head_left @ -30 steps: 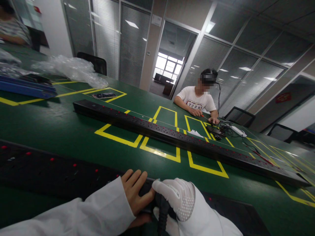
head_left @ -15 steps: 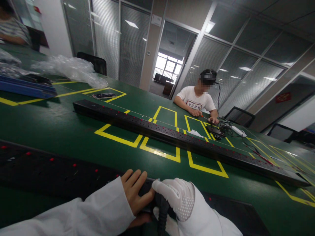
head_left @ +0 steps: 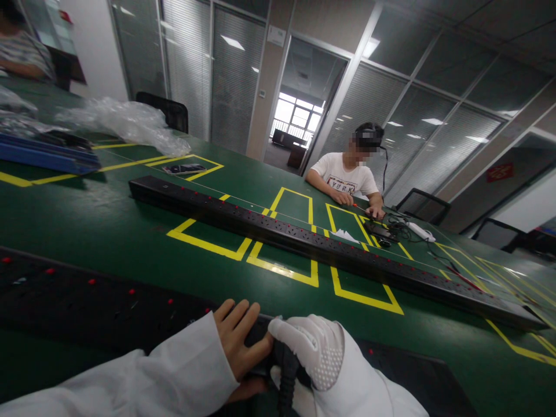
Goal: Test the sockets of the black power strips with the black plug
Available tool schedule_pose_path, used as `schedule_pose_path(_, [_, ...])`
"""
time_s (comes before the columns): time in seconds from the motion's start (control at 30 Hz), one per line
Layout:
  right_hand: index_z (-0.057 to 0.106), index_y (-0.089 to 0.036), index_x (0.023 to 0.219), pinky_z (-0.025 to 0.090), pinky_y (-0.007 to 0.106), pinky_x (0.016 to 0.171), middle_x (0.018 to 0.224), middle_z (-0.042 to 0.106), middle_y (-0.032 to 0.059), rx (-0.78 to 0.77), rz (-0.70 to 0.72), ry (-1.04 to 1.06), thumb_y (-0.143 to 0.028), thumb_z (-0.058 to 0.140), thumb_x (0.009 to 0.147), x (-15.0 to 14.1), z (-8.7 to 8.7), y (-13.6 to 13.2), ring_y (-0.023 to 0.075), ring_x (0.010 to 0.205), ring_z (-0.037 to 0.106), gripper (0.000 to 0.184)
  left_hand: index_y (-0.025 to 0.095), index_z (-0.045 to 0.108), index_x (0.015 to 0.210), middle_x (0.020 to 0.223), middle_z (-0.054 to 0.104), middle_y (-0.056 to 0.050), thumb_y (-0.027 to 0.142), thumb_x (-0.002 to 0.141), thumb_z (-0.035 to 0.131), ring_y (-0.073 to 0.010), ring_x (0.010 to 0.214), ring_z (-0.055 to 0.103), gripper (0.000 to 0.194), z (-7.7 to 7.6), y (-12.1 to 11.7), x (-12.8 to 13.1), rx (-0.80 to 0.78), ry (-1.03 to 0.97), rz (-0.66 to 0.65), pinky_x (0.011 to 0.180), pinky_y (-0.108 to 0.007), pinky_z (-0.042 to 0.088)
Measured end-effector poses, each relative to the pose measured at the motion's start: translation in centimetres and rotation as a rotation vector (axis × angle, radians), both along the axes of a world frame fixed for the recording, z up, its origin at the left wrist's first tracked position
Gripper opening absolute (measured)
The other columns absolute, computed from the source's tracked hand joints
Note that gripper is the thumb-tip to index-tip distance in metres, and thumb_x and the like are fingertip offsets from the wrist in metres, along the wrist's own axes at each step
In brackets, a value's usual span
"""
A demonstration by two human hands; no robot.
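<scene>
A long black power strip [head_left: 99, 298] with red dots along its face runs across the near side of the table, under my hands. Bare fingers of my left hand [head_left: 240, 341] wrap over the strip. A black plug [head_left: 285, 359] with a ribbed cord end sits against the strip, gripped by my right hand [head_left: 315, 350]. That hand wears a white glove with dotted grip. The plug's front and the socket behind it are hidden by my fingers. My left thumb lies close to the plug.
A second long black strip [head_left: 278, 226] lies across the yellow-taped green table [head_left: 195, 284]. Behind it are a phone [head_left: 185, 169], clear plastic wrap [head_left: 125, 119] and a blue tray [head_left: 47, 155]. Opposite sits a co-worker [head_left: 347, 174] near tangled cables [head_left: 397, 223] and a white power strip [head_left: 420, 231].
My hands, the plug and both strips stay in place. Across the table, the co-worker's hands have shifted slightly to the left.
</scene>
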State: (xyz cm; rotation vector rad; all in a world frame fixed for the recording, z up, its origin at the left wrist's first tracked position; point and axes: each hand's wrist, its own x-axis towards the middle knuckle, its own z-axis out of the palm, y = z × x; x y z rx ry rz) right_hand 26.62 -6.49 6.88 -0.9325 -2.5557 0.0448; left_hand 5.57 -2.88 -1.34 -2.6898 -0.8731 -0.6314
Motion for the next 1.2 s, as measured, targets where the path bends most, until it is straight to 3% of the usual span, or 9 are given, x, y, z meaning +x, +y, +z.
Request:
schedule_pose_path(0.2, [0.056, -0.016, 0.116, 0.054, 0.033, 0.074, 0.109, 0.061, 0.0072, -0.008, -0.001, 0.003, -0.034, 0.052, 0.094, 0.0, 0.0, 0.0, 0.0153, 0.088, 0.062, 0.029, 0.034, 0.052, 0.125, 0.116, 0.063, -0.017, 0.068, 0.075, 0.057, -0.0351, 0.1, 0.062, 0.06, 0.6, -0.1, -0.1, 0.001, -0.006, -0.003, 0.081, -0.052, 0.047])
schedule_pose_path(0.5, [0.056, -0.016, 0.117, 0.055, 0.033, 0.075, 0.109, 0.06, 0.0073, -0.006, -0.001, 0.011, -0.033, 0.052, 0.094, -0.1, 0.1, -0.1, 0.0157, 0.089, 0.062, 0.029, 0.032, 0.053, 0.125, 0.116, 0.063, -0.017, 0.071, 0.075, 0.054, -0.0365, 0.099, 0.06, 0.063, -0.6, 0.1, 0.1, 0.023, -0.02, -0.003, 0.081, -0.053, 0.045])
schedule_pose_path(1.2, [0.056, -0.016, 0.115, 0.054, 0.033, 0.075, 0.109, 0.061, 0.007, -0.004, -0.016, -0.007, -0.033, 0.053, 0.093, -0.2, 0.3, -0.2, 0.0155, 0.088, 0.062, 0.028, 0.034, 0.049, 0.126, 0.115, 0.062, -0.018, 0.07, 0.079, 0.049, -0.0375, 0.099, 0.061, 0.059, -0.7, 0.2, 0.1, 0.045, -0.02, -0.012, 0.081, -0.056, 0.043])
